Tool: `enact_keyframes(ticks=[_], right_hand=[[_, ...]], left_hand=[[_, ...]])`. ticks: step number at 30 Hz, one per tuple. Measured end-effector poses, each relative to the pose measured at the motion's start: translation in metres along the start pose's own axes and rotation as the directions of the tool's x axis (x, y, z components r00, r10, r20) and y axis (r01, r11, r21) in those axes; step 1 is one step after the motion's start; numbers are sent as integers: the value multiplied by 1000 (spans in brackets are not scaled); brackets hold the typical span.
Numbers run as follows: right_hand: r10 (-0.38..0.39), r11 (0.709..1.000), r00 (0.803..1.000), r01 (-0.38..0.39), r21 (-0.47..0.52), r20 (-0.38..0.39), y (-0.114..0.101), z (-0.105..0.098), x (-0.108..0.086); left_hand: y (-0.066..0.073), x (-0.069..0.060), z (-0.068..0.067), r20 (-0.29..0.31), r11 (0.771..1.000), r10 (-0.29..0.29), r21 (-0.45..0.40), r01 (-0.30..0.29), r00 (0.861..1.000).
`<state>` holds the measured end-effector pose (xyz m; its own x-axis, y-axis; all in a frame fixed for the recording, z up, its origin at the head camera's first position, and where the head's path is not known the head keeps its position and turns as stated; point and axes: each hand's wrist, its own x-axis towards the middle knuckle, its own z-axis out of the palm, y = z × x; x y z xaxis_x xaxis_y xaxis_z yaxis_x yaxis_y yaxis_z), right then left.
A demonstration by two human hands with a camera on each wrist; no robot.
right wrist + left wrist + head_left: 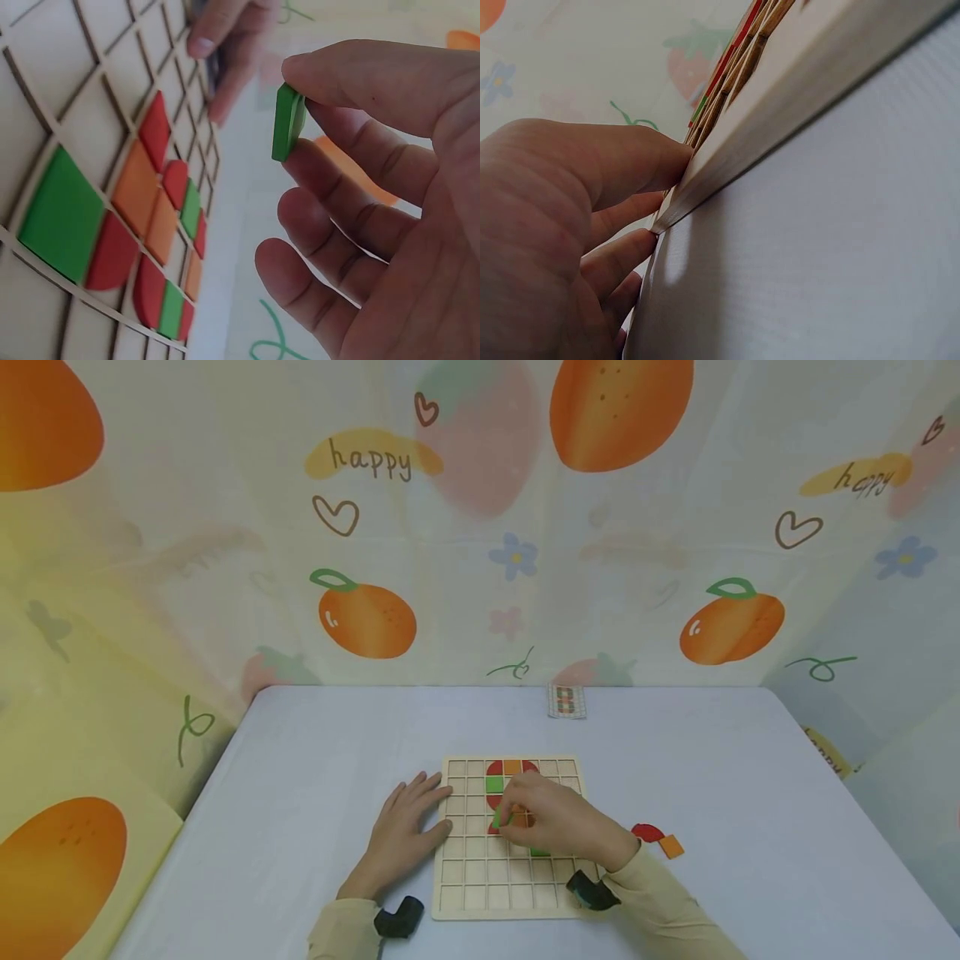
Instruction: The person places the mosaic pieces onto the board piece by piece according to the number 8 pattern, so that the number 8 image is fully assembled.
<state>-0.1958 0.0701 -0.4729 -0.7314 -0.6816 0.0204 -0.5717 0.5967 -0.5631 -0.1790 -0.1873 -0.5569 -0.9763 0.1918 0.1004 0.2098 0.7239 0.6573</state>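
Note:
A pale wooden board point(453, 906) divided into square cells lies on the table. My left hand point(408, 827) rests at its left edge with fingers extended; in the left wrist view the thumb and fingertips touch the board's side point(780, 124). Over the middle of the grid, my right hand point(551, 814) pinches a green square tile point(285, 124) between thumb and fingers, raised off the board. Several tiles fill cells below it, including a green square point(61, 217), an orange square point(135, 187) and rounded red pieces point(111, 251). In the head view the right hand covers part of this pattern.
To the right of the board lie a red rounded piece point(647, 832) and an orange square tile point(672, 847), touching or nearly so. A small patterned card point(566, 702) sits at the table's back edge. Printed cloth hangs behind and beside the white table point(315, 777).

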Motion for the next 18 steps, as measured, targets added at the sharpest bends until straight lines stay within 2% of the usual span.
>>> enact_keyframes(ticks=[3,8,13,18], right_hand=[[-18,999,1000,18,-38,4,0,7,2],[25,996,999,-21,-82,40,2,17,4],[66,995,996,-62,-72,58,2,24,3],[65,996,996,-61,-73,65,1,29,1]], left_hand=[[0,0,0,0,1000,0,2,0,1000],[0,0,-1,3,1000,-1,0,1,1000],[1,1,-1,4,1000,3,10,-3,1000],[1,0,-1,3,1000,4,3,-4,1000]])
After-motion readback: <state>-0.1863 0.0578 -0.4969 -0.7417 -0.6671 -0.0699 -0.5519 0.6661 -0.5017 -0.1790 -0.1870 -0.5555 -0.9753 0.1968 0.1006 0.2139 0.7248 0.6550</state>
